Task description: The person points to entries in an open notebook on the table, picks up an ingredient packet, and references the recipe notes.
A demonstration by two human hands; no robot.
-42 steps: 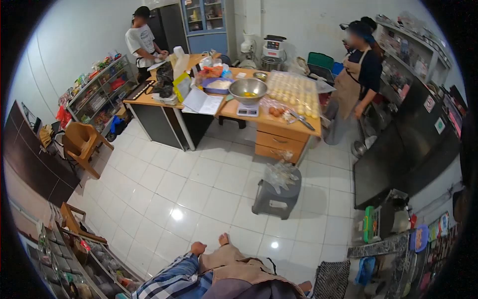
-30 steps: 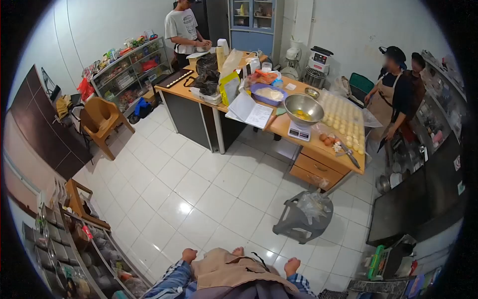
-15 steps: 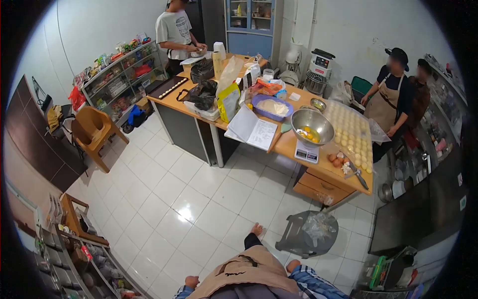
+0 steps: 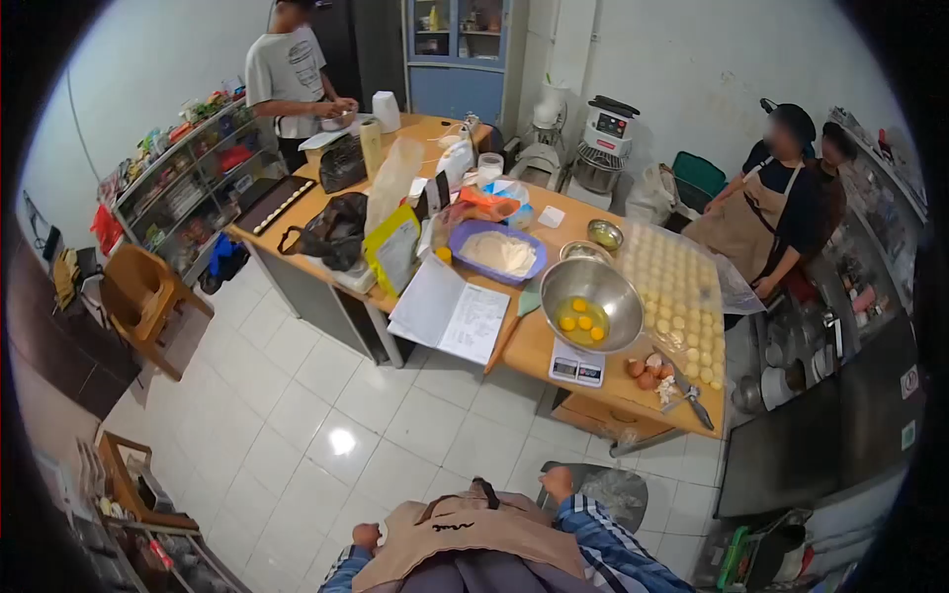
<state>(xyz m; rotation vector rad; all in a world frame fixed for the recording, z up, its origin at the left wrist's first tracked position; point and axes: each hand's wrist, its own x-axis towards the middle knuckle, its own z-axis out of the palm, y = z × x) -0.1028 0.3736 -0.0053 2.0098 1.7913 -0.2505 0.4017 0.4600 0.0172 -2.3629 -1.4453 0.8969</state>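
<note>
My left hand (image 4: 367, 537) hangs low beside my brown apron (image 4: 450, 539), over the tiled floor. Its fingers look curled, and I see nothing in them. On the other side of the apron, my right hand (image 4: 559, 481) is held forward, also with curled fingers and no visible object. It appears in front of a dark stool (image 4: 633, 502) with a clear plastic bag (image 4: 606, 489) on top. Ahead, on the wooden table (image 4: 529, 361), a steel bowl (image 4: 618, 308) containing several egg yolks (image 4: 583, 321) rests on a digital scale (image 4: 576, 366). Neither hand touches these things.
Eggshells (image 4: 649, 374), a knife (image 4: 699, 407), an open notebook (image 4: 474, 321), a purple tub of flour (image 4: 494, 252) and rows of dough balls (image 4: 677, 287) occupy the table. One co-worker (image 4: 292, 74) works behind it; two people stand right. A brown chair (image 4: 148, 296) is left.
My view has moved closer to the table, and the bowl and scale appear nearer. My right hand has risen forward, now overlapping the stool. My foot is no longer clearly visible.
</note>
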